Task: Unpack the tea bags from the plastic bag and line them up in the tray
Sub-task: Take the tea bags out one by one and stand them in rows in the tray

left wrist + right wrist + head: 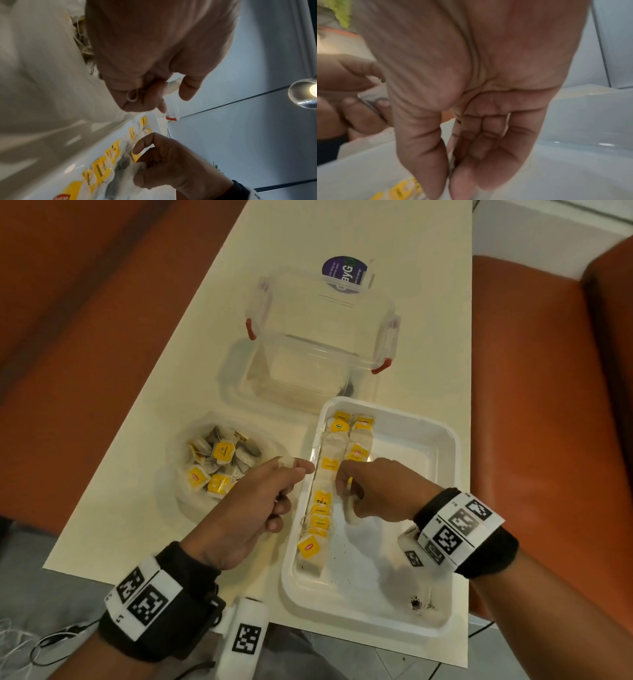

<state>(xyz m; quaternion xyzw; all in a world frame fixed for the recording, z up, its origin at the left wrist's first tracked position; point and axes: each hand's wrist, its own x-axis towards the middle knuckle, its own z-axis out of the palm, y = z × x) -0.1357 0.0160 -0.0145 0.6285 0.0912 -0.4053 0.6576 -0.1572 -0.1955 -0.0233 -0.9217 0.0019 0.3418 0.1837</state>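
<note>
Two hands work over a cream counter (144, 474) flanked by orange seating (548, 405). Biggest item on it: a clear lidded container (318, 337) with red clips, at the far end. Nearer, on the right, sits the white tray (442, 474); tea bags with yellow tags lie in two columns along its left side, a long row (320, 501) running nearly the tray's length and a shorter second row (359, 440) beside it at the far end. Dark specks and a dark smudge mark the tray floor near the front right corner. Left of the tray, the opened plastic bag (181, 491) holds a loose pile of tea bags (219, 463).

Right hand (373, 491) is inside the tray, thumb and fingers pinched on one tea bag (351, 508) hanging just right of the long row. Left hand (253, 508) hovers between the bag and the tray's left rim, fingers curled, thumb and forefinger pinching a small pale tea bag piece (286, 462); exactly what it is, cannot tell. Both wrists wear black bands with marker tags.
</note>
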